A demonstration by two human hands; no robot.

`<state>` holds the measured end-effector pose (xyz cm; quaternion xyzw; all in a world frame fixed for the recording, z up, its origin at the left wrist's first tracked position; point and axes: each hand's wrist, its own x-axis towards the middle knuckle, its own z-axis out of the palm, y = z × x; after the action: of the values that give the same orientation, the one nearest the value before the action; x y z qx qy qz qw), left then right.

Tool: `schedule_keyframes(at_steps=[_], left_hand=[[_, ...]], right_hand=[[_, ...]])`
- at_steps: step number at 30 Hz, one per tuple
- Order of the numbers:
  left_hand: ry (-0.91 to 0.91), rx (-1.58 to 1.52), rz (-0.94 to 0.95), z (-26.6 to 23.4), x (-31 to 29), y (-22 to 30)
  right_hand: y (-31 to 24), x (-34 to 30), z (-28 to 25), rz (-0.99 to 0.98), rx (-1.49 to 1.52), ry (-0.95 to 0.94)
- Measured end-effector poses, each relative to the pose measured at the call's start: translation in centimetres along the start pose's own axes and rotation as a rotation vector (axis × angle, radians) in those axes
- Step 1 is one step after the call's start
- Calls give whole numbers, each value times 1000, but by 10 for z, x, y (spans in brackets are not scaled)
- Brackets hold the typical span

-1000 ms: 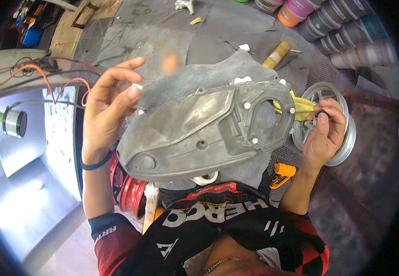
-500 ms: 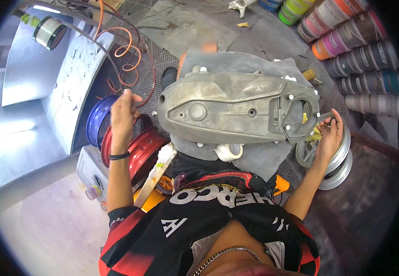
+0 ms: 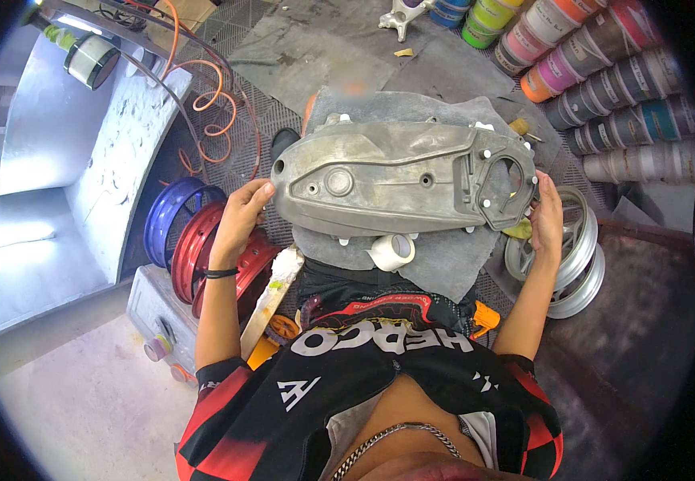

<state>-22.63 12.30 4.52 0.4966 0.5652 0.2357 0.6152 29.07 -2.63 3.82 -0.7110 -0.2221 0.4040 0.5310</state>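
A long grey metal engine cover [image 3: 395, 180] lies face up on a grey cloth [image 3: 443, 268], its round opening toward the right. White plugs [image 3: 487, 153] sit along its rim. My left hand [image 3: 243, 212] is at the cover's narrow left end, fingers curled and fingertips against the edge. At the other end, my right hand [image 3: 547, 216] has its fingers bent round the rim beside the opening; part of them is hidden by the cover. A roll of white masking tape [image 3: 393, 251] rests just below the cover's near edge.
Blue [image 3: 159, 228] and red wheel rims [image 3: 195, 248] stand at left, silver rims [image 3: 576, 272] at right. Stacked paint buckets [image 3: 636, 88] line the far right. An orange coiled hose [image 3: 219, 96] hangs at far left. A stained wooden stick [image 3: 271, 301] leans near my left forearm.
Both hands have come in to the ends of the engine cover: the left moved down and right, the right moved inward. Before, both were apart from it.
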Motion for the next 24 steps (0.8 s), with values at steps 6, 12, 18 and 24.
schedule_keyframes(at_steps=[6, 12, 18, 24], left_hand=[[15, 12, 44, 0, 7, -8], [49, -10, 88, 9, 2, -5], [166, -63, 135, 7, 1, 8], [187, 29, 278, 35, 44, 140]], right_hand=[[17, -1, -3, -51, -6, -56], [2, -10, 0, -115, 57, -100], [-4, -14, 4, -188, 167, -78], [-77, 46, -21, -379, 169, -53]])
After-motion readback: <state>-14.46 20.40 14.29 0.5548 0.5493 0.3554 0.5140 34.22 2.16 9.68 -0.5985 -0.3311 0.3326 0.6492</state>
